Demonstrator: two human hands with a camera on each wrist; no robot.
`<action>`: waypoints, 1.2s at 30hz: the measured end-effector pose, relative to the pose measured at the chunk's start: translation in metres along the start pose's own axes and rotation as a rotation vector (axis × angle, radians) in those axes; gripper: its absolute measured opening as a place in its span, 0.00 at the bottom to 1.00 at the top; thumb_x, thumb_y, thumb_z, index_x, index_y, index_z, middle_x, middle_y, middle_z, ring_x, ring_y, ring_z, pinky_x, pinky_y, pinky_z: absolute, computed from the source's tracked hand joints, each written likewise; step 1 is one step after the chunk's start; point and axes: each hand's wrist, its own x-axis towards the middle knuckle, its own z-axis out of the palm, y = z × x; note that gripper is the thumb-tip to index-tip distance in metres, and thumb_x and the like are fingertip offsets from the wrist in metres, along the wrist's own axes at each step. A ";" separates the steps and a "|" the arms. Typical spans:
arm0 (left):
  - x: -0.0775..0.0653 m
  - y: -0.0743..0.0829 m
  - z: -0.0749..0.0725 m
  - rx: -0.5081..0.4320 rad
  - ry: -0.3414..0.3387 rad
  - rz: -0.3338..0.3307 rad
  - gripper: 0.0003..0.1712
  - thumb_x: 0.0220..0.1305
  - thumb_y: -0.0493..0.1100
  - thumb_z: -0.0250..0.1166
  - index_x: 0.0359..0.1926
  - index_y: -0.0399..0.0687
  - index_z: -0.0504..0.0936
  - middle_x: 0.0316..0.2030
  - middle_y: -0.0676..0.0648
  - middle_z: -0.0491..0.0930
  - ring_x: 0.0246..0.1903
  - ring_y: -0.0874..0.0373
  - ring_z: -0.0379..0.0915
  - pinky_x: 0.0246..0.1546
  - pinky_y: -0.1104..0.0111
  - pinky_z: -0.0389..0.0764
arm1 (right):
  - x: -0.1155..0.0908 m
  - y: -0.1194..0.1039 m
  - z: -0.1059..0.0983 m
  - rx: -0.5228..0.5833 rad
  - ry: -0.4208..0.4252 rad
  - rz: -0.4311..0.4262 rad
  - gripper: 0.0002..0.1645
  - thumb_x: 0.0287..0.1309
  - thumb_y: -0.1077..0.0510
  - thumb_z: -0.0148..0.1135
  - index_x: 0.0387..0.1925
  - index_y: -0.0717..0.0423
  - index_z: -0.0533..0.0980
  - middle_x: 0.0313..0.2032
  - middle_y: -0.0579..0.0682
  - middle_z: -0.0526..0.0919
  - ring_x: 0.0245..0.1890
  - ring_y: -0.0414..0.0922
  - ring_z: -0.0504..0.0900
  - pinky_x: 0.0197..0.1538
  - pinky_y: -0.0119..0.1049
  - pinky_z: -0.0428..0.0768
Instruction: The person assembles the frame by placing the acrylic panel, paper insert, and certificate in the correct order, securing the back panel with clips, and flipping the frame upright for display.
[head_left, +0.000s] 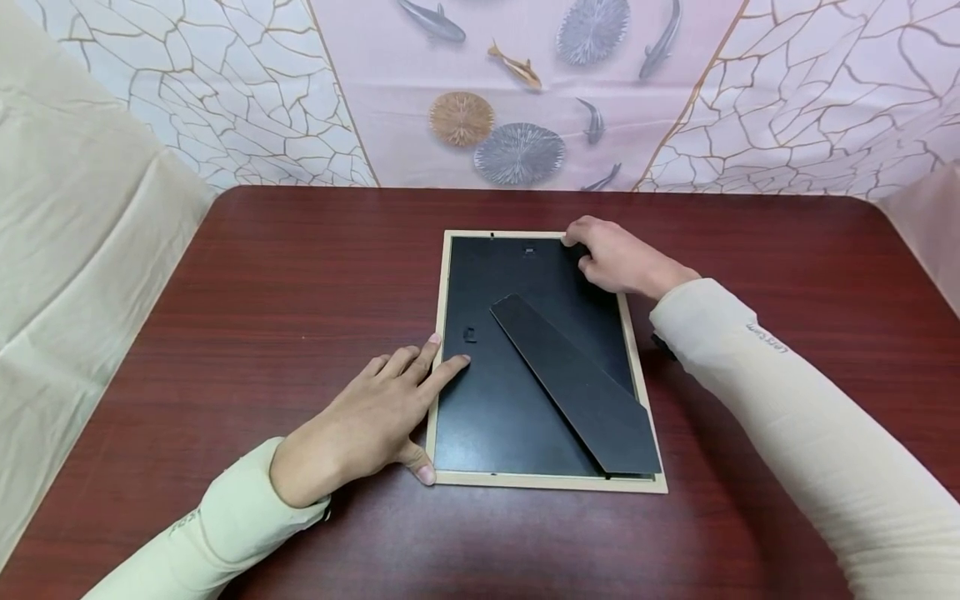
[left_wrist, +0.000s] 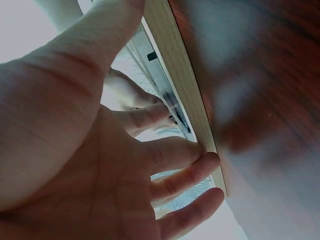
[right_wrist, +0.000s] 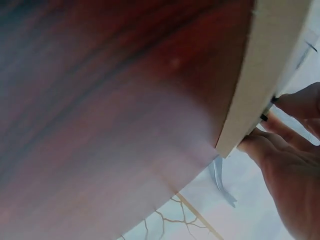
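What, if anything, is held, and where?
Picture frame: right hand touches its upper-right corner, grip can't be told; left hand rests on its left edge, fingers extended.

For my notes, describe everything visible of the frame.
The frame lies back up on the table: pale, wood-like border with dark tabs, black panel with two small fittings. A black stand slants across, its wide end toward the lower right corner. The left hand touches the frame's left side, the right hand its top right corner.
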 end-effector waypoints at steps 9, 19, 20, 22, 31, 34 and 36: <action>-0.005 -0.003 0.004 -0.028 0.014 -0.006 0.77 0.34 0.69 0.82 0.82 0.49 0.55 0.82 0.35 0.54 0.75 0.38 0.60 0.71 0.41 0.67 | 0.002 -0.006 0.006 -0.037 0.037 -0.020 0.23 0.66 0.70 0.52 0.60 0.75 0.75 0.65 0.72 0.74 0.65 0.65 0.75 0.69 0.59 0.73; 0.007 -0.016 -0.001 -0.104 0.044 0.015 0.81 0.28 0.65 0.87 0.83 0.52 0.53 0.82 0.38 0.56 0.77 0.41 0.56 0.71 0.40 0.66 | 0.016 -0.032 -0.019 -0.024 -0.091 0.000 0.26 0.72 0.66 0.51 0.69 0.70 0.72 0.68 0.68 0.75 0.72 0.63 0.72 0.74 0.59 0.68; 0.008 -0.017 -0.001 -0.116 0.038 0.014 0.82 0.28 0.65 0.87 0.83 0.52 0.52 0.82 0.38 0.54 0.77 0.41 0.55 0.72 0.40 0.65 | 0.020 -0.036 -0.020 -0.021 -0.098 -0.016 0.26 0.72 0.67 0.50 0.68 0.69 0.73 0.68 0.68 0.76 0.71 0.62 0.72 0.74 0.58 0.68; 0.010 -0.018 -0.001 -0.140 0.032 0.015 0.83 0.28 0.65 0.87 0.84 0.53 0.50 0.83 0.38 0.53 0.78 0.41 0.54 0.73 0.40 0.64 | 0.029 -0.043 -0.019 -0.013 -0.114 -0.045 0.26 0.72 0.67 0.49 0.68 0.68 0.74 0.67 0.67 0.78 0.71 0.61 0.73 0.75 0.57 0.68; 0.012 -0.018 0.000 -0.162 0.055 0.007 0.85 0.26 0.64 0.88 0.84 0.51 0.48 0.82 0.38 0.54 0.76 0.41 0.55 0.71 0.41 0.65 | 0.062 -0.059 -0.007 0.089 -0.134 -0.018 0.27 0.71 0.68 0.46 0.67 0.68 0.74 0.67 0.66 0.78 0.72 0.59 0.73 0.77 0.53 0.66; 0.012 -0.018 0.000 -0.135 0.058 0.006 0.86 0.26 0.65 0.88 0.83 0.50 0.49 0.82 0.38 0.55 0.76 0.41 0.57 0.71 0.41 0.66 | 0.065 -0.059 -0.006 0.132 -0.142 0.024 0.27 0.70 0.68 0.45 0.68 0.67 0.73 0.68 0.65 0.78 0.72 0.58 0.73 0.78 0.52 0.66; 0.013 -0.018 0.000 -0.109 0.063 0.007 0.86 0.25 0.66 0.87 0.83 0.49 0.49 0.81 0.37 0.56 0.75 0.41 0.58 0.70 0.42 0.67 | 0.066 -0.059 -0.005 0.159 -0.143 0.048 0.28 0.70 0.68 0.44 0.68 0.66 0.73 0.68 0.64 0.77 0.72 0.57 0.73 0.78 0.52 0.65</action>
